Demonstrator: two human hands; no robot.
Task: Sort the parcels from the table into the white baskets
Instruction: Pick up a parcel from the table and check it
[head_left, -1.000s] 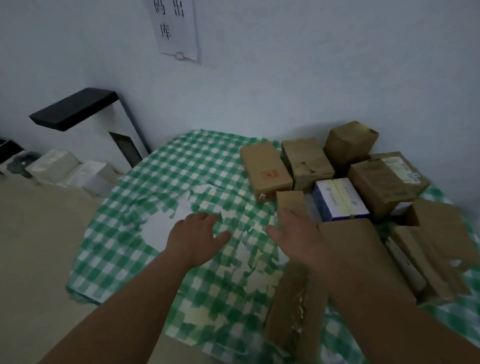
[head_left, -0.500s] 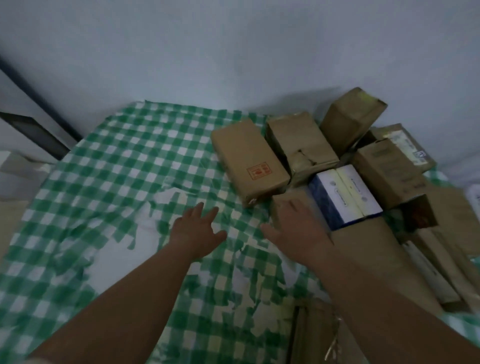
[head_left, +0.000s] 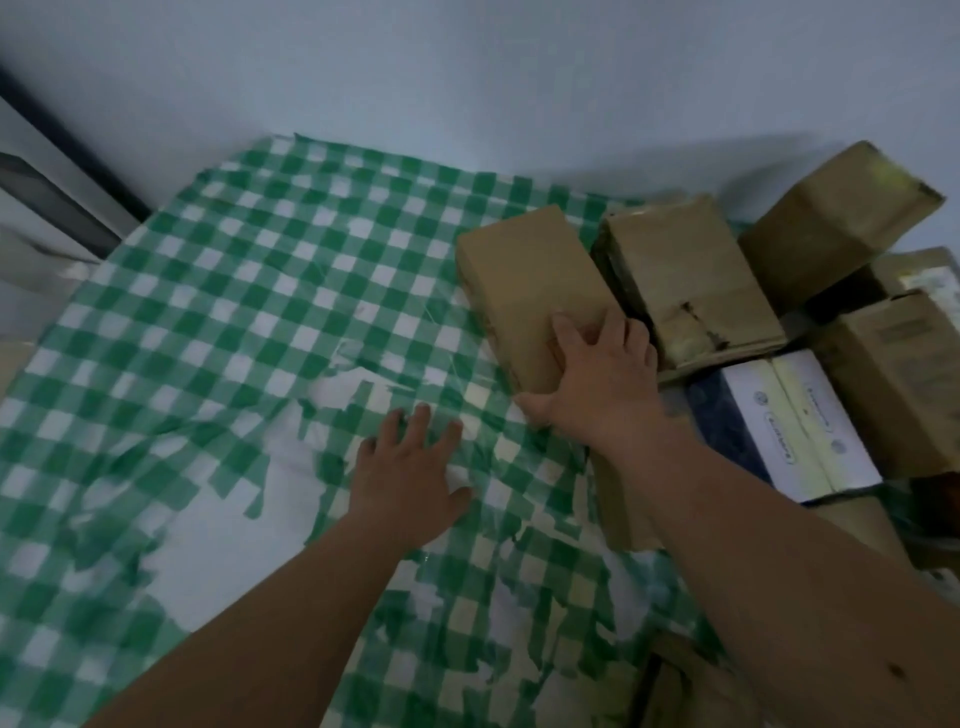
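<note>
Pale wall (head_left: 467, 78) rises behind a worktop (head_left: 234, 312) under a torn green-checked cloth, the one head view taking in both hands. Half a second ago the right hand (head_left: 597, 395) hovered short of the pile; now it lies on the near end of the plain brown parcel (head_left: 530, 280), fingers spread over the top and thumb at the front edge, so its grip looks about to close rather than closed. The left hand (head_left: 410, 467) has stayed flat and wide on the cloth, holding nothing. I judge a first pick is beginning. No white basket is in view. Parcels on the right are cut off, and the blue-and-white box (head_left: 789, 421) has print too blurred to read.
</note>
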